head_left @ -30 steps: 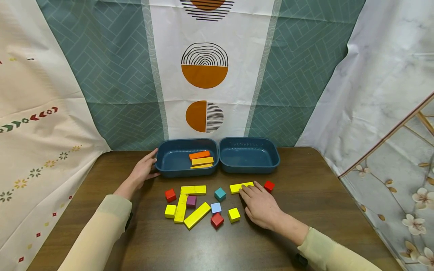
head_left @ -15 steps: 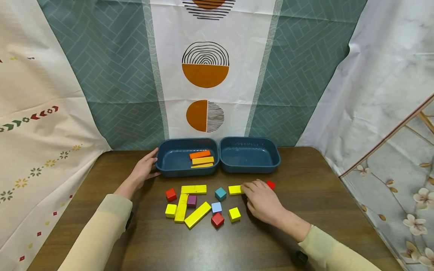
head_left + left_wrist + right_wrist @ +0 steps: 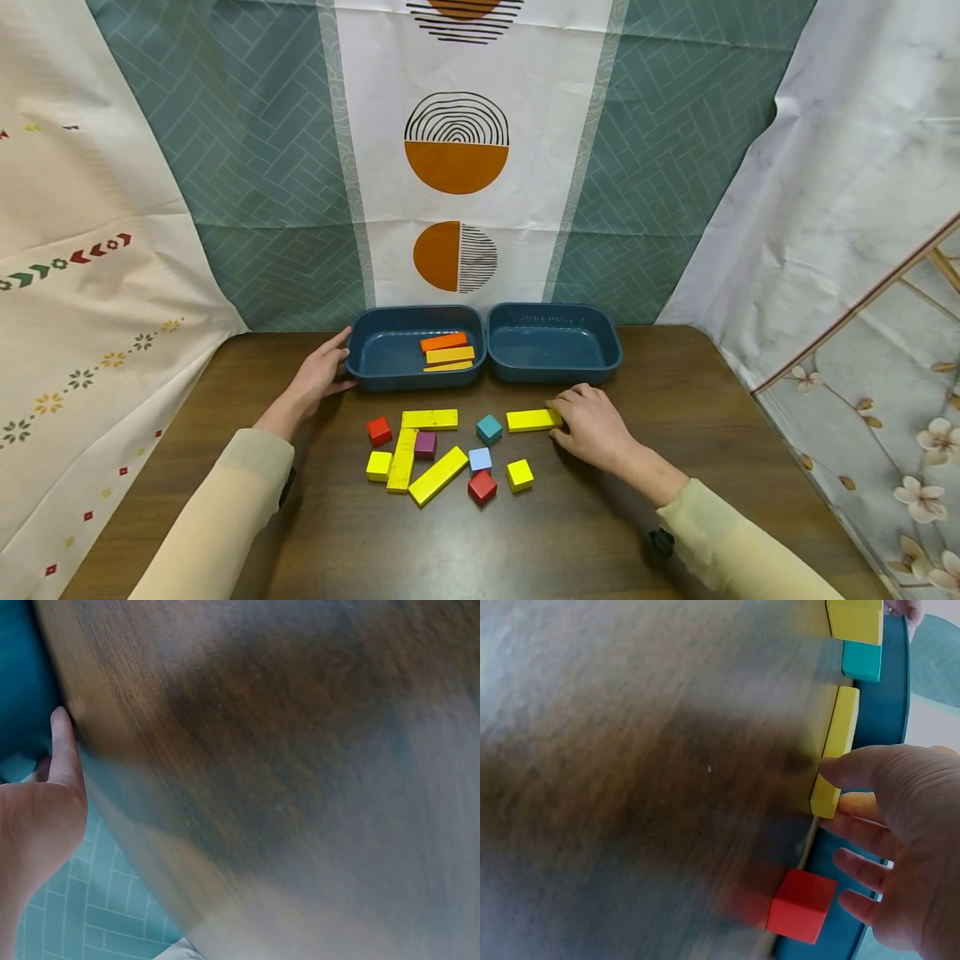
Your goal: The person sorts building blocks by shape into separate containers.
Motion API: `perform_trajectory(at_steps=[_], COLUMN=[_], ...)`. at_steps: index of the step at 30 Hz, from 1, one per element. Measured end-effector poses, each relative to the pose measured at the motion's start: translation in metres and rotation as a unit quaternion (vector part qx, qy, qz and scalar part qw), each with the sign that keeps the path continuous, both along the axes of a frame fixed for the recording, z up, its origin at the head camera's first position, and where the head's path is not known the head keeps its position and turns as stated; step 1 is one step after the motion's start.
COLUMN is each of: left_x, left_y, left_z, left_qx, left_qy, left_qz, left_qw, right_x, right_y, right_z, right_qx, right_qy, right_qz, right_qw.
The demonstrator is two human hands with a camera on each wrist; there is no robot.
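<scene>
My left hand (image 3: 317,376) rests against the left side of the left blue tray (image 3: 416,382), its fingers fairly straight; part of it also shows in the left wrist view. At the right end of a flat yellow block (image 3: 530,421), my right hand (image 3: 594,426) has its thumb on the near long side and fingers on the far side. The right wrist view shows the thumb and fingers pinching that yellow block (image 3: 842,724) at its end. The block lies on the table. A red cube (image 3: 802,906) sits beside the right hand, hidden behind it in the head view.
Inside the left tray lie an orange block (image 3: 443,342) and yellow-orange blocks (image 3: 450,355). A second blue tray (image 3: 555,375) stands against its right side. Several yellow blocks (image 3: 438,476) and coloured cubes, including a teal cube (image 3: 489,428), are spread over the brown table (image 3: 390,550).
My right hand has drawn back rightward from over the yellow block to its right end. The block now lies straighter, and the red cube beyond the hand has gone out of sight.
</scene>
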State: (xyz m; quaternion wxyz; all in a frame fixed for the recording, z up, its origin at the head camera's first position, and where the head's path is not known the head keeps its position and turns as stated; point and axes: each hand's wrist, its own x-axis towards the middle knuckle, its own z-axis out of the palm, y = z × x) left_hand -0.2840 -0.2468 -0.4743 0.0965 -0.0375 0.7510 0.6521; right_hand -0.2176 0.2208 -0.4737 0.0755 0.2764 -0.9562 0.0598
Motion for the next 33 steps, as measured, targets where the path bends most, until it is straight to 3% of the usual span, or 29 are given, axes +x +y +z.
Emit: perform_trajectory(at_steps=[6, 20, 33], left_x=[0.0019, -0.0003, 0.0005], left_y=[0.0011, -0.0011, -0.0014], left_z=[0.0048, -0.0005, -0.0008], left_qx=[0.008, 0.002, 0.001], left_qy=[-0.005, -0.001, -0.003], left_qz=[-0.004, -0.004, -0.004], left_qw=[1.0000, 1.0000, 1.0000], right_x=[-0.0017, -0.0041, -0.0035], right_y=[0.0007, 0.0022, 0.0037], right_z=[-0.0012, -0.0003, 0.0003], right_qx=[0.002, 0.004, -0.006], right_qy=[-0.003, -0.037, -0.017], right_qz=[0.005, -0.002, 0.000], right_qw=[1.000, 0.999, 1.000])
